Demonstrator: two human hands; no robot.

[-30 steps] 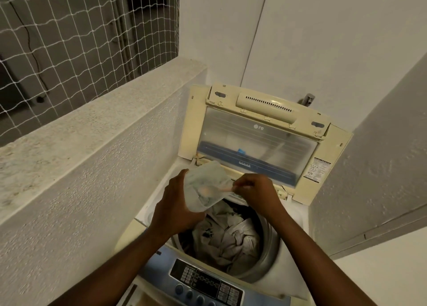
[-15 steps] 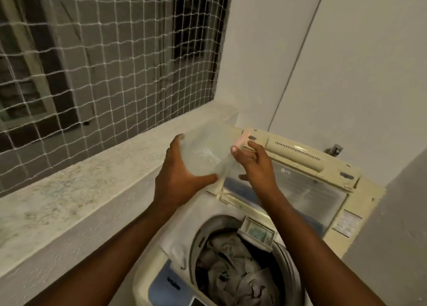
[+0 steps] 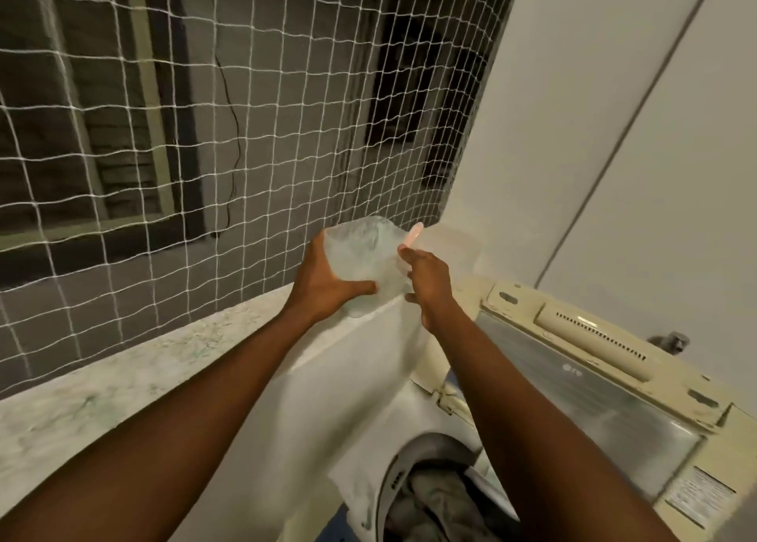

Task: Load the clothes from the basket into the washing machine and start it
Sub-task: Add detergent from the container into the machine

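Observation:
A translucent plastic bag (image 3: 362, 255) holding pale powder is raised above the ledge, and my left hand (image 3: 325, 285) grips it from the left side. My right hand (image 3: 426, 279) pinches a small pink scoop (image 3: 411, 236) at the bag's right edge. Below, at the bottom right, the top-loading washing machine (image 3: 434, 431) stands with its lid (image 3: 606, 382) raised. Grey and pale clothes (image 3: 438, 504) lie in its drum. The basket is out of view.
A speckled stone ledge (image 3: 143, 373) runs along the left, with white netting (image 3: 245, 132) over the opening above it. White walls (image 3: 614, 132) close the right side. A metal tap (image 3: 674, 341) sticks out behind the lid.
Both hands lifted the bag and scoop from over the drum up and left to the ledge. The view has swung up, so the control panel has dropped out of sight.

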